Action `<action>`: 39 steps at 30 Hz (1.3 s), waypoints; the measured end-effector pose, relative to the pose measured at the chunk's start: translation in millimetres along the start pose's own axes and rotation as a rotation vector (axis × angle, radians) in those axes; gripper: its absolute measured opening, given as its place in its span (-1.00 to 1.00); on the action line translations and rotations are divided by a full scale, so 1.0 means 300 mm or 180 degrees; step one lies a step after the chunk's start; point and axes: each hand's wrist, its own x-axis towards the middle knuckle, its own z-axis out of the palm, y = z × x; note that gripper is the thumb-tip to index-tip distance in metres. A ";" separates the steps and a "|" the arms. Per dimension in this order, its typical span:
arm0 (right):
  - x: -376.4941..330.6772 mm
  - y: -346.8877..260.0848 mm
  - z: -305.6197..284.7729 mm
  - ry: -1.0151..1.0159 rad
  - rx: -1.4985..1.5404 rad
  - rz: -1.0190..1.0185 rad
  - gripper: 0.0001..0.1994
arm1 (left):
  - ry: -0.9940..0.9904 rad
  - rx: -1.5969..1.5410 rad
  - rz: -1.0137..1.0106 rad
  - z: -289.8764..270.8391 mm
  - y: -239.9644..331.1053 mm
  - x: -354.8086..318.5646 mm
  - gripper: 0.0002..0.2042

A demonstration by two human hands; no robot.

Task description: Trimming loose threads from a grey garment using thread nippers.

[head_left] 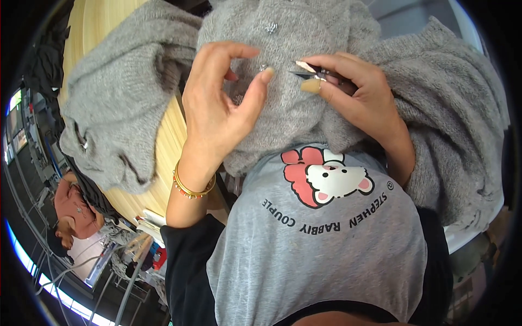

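Observation:
A fuzzy grey knitted garment [291, 117] lies bunched in front of me, spreading left over the table and right across my forearm. Down its middle sit sparkly buttons, one near the top [271, 27] and another [263, 68] beside my left thumb tip. My left hand [215, 103] hovers over the knit, thumb and forefinger spread apart, holding nothing I can see. In my right hand [364, 95] is a pair of dark thread snips [347, 84], its blades pointing left toward that button. The thumb and fingers close around the snips, partly covering them.
A light wooden table [171, 146] runs along the left, partly under the garment. At the far left another person [81, 209] in a pinkish top is seated near metal frames and cables. A pale container edge [462, 239] shows at right.

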 end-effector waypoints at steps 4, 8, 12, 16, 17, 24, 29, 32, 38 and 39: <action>-0.007 -0.001 -0.009 0.0032 0.0006 0.0000 -0.62 | 0.0092 0.0276 -0.0051 0.051 0.009 0.100 -0.77; -0.007 -0.001 -0.017 0.0006 0.0054 0.0074 -0.61 | 0.0071 0.0474 -0.0170 0.101 -0.046 0.123 -0.76; -0.002 0.013 -0.023 0.0022 0.0077 0.0021 -0.61 | -0.0012 0.0321 -0.0533 0.100 -0.047 0.120 -0.79; 0.000 0.022 -0.023 0.0062 0.0041 -0.0004 -0.61 | 0.0022 0.0259 -0.0443 0.107 -0.053 0.104 -0.83; 0.001 0.023 -0.023 0.0085 0.0024 -0.0043 -0.62 | 0.0021 0.0266 -0.0451 0.108 -0.054 0.100 -0.83; 0.000 0.025 -0.022 0.0086 0.0058 -0.0010 -0.64 | 0.0176 0.0317 -0.0386 0.108 -0.056 0.092 -0.80; 0.003 0.025 -0.027 0.0012 0.0108 0.0097 -0.64 | 0.0163 0.0370 -0.0465 0.102 -0.064 0.092 -0.78; 0.001 0.020 -0.028 -0.0002 0.0118 0.0155 -0.64 | 0.0185 0.0457 -0.0342 0.101 -0.072 0.088 -0.79; 0.004 0.019 -0.029 -0.0006 0.0154 0.0235 -0.63 | 0.0169 0.0385 -0.0263 0.095 -0.103 0.085 -0.87; 0.004 0.020 -0.031 -0.0025 0.0151 0.0230 -0.63 | 0.0174 0.0505 -0.0188 0.095 -0.113 0.083 -0.88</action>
